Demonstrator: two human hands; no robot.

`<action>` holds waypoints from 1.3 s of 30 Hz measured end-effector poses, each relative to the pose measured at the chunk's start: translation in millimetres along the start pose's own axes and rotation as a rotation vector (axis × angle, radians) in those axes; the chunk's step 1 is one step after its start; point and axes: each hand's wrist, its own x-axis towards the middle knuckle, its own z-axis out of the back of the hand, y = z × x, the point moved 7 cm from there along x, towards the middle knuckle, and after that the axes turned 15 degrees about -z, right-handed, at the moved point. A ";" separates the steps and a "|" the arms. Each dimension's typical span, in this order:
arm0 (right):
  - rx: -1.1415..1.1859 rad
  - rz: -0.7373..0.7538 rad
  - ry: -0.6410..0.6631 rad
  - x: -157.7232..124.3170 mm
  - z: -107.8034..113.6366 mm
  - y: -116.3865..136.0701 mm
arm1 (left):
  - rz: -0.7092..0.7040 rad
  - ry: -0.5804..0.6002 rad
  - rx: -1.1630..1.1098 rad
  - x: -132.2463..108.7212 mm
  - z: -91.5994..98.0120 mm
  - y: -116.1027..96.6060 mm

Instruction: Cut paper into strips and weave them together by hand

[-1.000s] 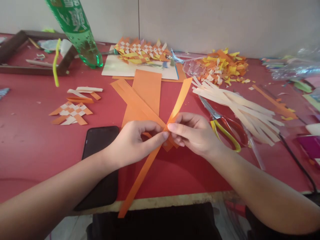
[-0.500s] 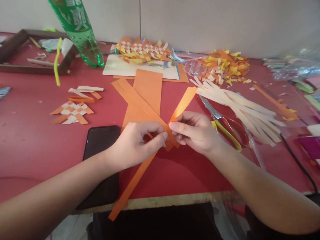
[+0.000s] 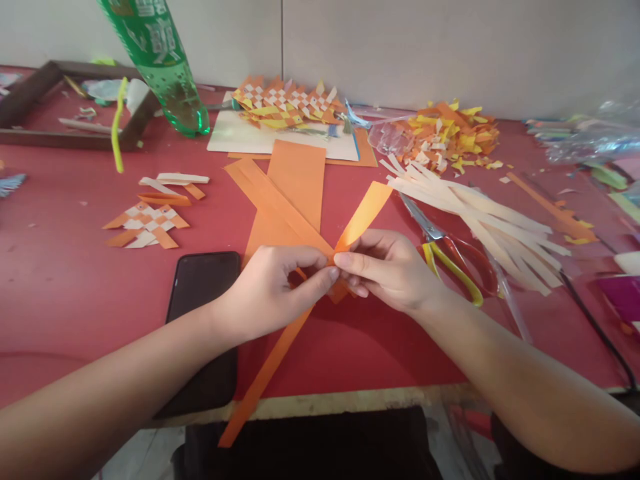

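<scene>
Between my two hands is an orange paper strip (image 3: 364,212), bent where the fingertips meet. One end rises to the upper right, and a long orange end (image 3: 267,373) hangs down left past the table edge. My left hand (image 3: 280,287) pinches the strip with thumb and forefinger. My right hand (image 3: 385,270) grips it at the bend, thumb on top. Wider orange strips (image 3: 277,203) lie beneath and behind the fingers, along with a broad orange sheet (image 3: 300,167). The fingers hide the exact fold.
A black phone (image 3: 205,283) lies under my left forearm. Scissors (image 3: 445,247) and cream strips (image 3: 480,207) are at right. A woven paper fish (image 3: 147,223) lies left. Behind stand a green bottle (image 3: 173,80), more woven pieces (image 3: 285,100) and a scrap pile (image 3: 450,133).
My right hand has shifted slightly left, closer to the left fingertips. The strip's raised end has tipped a little lower.
</scene>
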 end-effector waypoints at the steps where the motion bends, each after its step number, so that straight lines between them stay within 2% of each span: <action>1: 0.012 -0.008 -0.009 0.0 0.3 -0.5 | -0.011 0.000 -0.003 0.3 -0.1 -0.7; 7: 0.056 -0.018 -0.081 -1.3 4.4 1.2 | -0.020 -0.030 -0.003 2.4 1.7 -0.6; 20: 0.025 -0.011 -0.029 -1.5 2.1 2.1 | 0.015 -0.029 -0.088 2.2 0.7 3.3; 26: 0.094 -0.009 -0.088 -1.2 4.3 5.4 | 0.019 0.012 -0.141 0.8 -2.0 4.3; 31: 0.080 0.003 -0.074 -1.4 2.4 7.7 | 0.094 0.028 -0.138 -2.8 -4.7 8.4; 35: 0.058 -0.025 -0.029 -0.6 -2.2 5.1 | 0.053 0.005 -0.094 -1.4 -3.5 5.2; 39: 0.080 -0.049 -0.044 -0.6 -0.7 3.3 | 0.033 0.025 -0.063 -0.7 -4.6 3.4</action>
